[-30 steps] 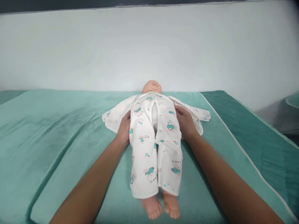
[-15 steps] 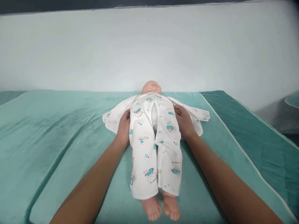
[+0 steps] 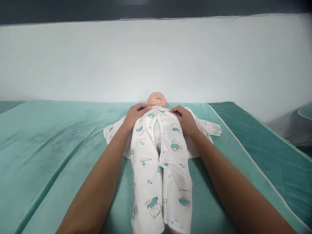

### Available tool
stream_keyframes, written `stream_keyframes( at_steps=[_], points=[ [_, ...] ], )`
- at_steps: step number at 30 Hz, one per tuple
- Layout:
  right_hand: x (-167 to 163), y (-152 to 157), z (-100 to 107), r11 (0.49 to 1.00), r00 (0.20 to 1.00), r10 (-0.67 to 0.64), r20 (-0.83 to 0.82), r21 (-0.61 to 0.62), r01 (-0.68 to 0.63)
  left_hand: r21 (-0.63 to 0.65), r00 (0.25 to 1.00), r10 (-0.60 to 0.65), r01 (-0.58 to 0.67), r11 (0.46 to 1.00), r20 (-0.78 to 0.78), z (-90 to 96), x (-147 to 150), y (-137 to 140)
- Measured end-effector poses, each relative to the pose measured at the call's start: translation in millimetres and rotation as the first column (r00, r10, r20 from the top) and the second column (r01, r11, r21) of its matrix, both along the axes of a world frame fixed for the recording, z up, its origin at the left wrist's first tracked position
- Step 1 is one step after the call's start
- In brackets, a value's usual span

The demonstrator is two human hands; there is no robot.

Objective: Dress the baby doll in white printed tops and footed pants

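White clothes [image 3: 149, 152] against left hand [image 3: 135, 115] and right hand [image 3: 187, 120], fingers [image 3: 144, 106] loosely curled

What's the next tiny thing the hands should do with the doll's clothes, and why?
Maybe gently smooth the top of the printed pants. The left hand and right hand are at either side of that part, just below the doll's head, so it seems an easy spot to tidy. I can't tell whether the fingers grip the cloth.
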State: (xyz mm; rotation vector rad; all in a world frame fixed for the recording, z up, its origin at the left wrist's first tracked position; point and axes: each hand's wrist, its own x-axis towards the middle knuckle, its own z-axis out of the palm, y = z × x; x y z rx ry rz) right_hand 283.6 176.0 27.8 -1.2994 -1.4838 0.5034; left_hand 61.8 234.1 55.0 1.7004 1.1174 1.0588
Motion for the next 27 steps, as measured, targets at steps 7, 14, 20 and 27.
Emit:
stream_keyframes(
  at_steps=[7,14,20,27],
  points=[
    [8,7,11,0.958,0.962,0.273,0.032,-0.096,-0.269,-0.120,0.994,-0.108,0.104,0.987,-0.024,1.3,-3,2],
    [3,19,12,0.987,0.988,0.067,0.137,-0.157,-0.045,-0.108,0.995,-0.091,0.095,0.990,0.039,-3.0,-1,6],
    [0,39,11,0.988,0.974,-0.018,0.227,-0.144,0.052,0.042,0.990,0.124,-0.121,0.992,-0.074,-16.6,2,25],
    [-4,43,5,0.996,0.991,-0.005,0.137,-0.086,0.017,0.061,0.990,0.119,-0.115,0.992,-0.080,-20.1,4,28]
  ],
)
